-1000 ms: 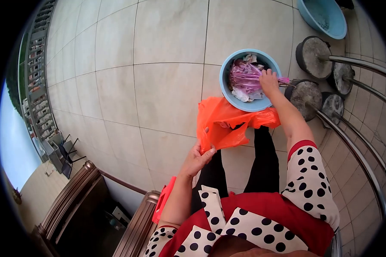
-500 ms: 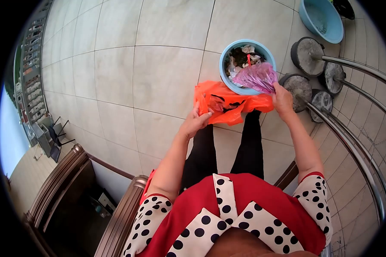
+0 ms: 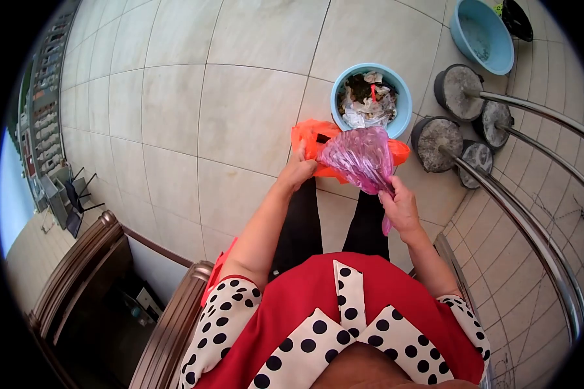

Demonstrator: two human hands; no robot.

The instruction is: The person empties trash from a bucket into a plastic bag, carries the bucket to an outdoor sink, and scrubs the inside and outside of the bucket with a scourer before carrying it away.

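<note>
My right hand [image 3: 402, 206] is closed round the gathered end of a purple plastic bag [image 3: 359, 155], which spreads out to the left over an orange plastic bag [image 3: 313, 135]. The orange bag has dark marks and is partly covered by the purple one. My left hand [image 3: 296, 170] grips the orange bag's near left edge. Just beyond the bags stands a light blue basin [image 3: 403, 107] on the floor. Inside it lies mixed waste [image 3: 368, 98]: crumpled paper, white plastic, dark scraps and a red strip.
At the right, several round weighted bases [image 3: 438, 144] carry curved metal poles [image 3: 519, 223]. A second blue basin [image 3: 483, 39] and a black container [image 3: 517, 19] are at the upper right. A wooden armchair [image 3: 169, 324] stands at lower left on the tiled floor [image 3: 253, 97].
My right hand has drawn the purple bag from over the basin toward my body, above the orange bag. More of the waste shows now. My left hand still holds the orange bag.
</note>
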